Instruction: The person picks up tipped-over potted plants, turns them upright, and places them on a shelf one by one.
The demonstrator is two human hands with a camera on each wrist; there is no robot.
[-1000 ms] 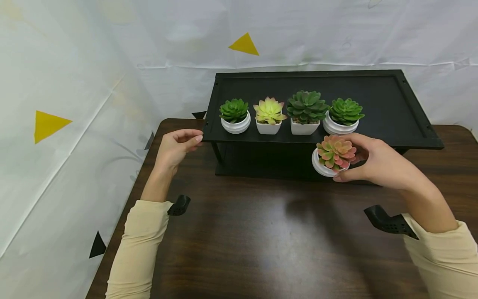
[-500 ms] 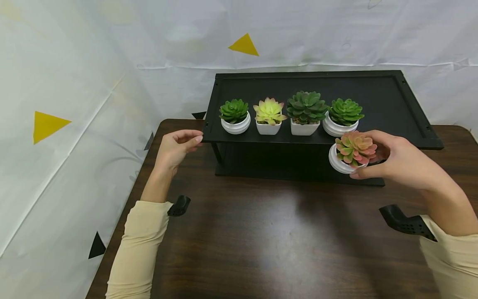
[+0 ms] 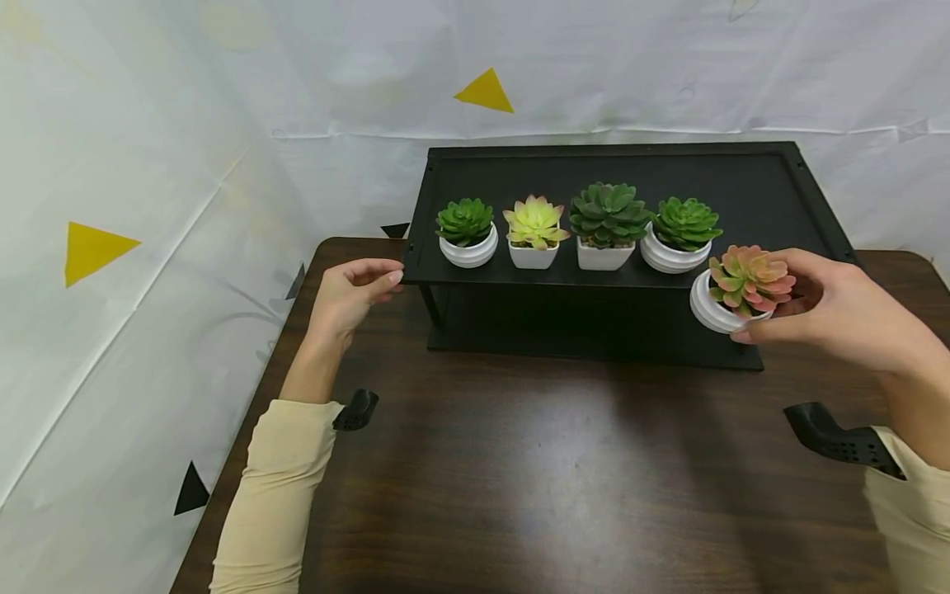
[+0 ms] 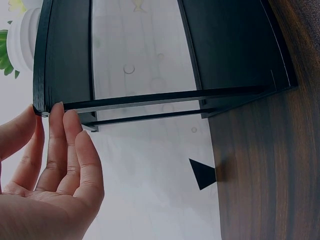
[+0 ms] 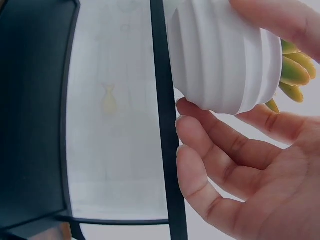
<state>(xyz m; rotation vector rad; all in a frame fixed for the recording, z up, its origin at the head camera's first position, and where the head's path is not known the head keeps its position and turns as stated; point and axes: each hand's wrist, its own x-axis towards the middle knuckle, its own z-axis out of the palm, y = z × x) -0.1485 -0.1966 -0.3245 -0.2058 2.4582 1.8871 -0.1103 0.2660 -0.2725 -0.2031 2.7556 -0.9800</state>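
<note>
My right hand (image 3: 839,309) grips a round white ribbed pot holding a pink-and-green succulent (image 3: 750,280) at the front edge of a black two-tier shelf (image 3: 534,169). In the right wrist view the white pot (image 5: 220,60) sits between thumb and fingers, right by the shelf's edge. My left hand (image 3: 352,293) pinches the front left corner of the top board; the left wrist view shows thumb above and fingertips (image 4: 57,112) below it. Along the board's front stand a green succulent (image 3: 465,231), a yellow-green one (image 3: 534,231), a dark green one (image 3: 609,223) and another green one (image 3: 681,233).
The shelf stands at the back of a dark wooden table (image 3: 519,462). Its lower board (image 3: 519,334) lies close over the tabletop. White sheeting (image 3: 631,66) with yellow and black triangles hangs behind and to the left.
My right hand has carried the pink-and-green succulent to the right and slightly back along the shelf's front edge. The left hand has stayed at the corner.
</note>
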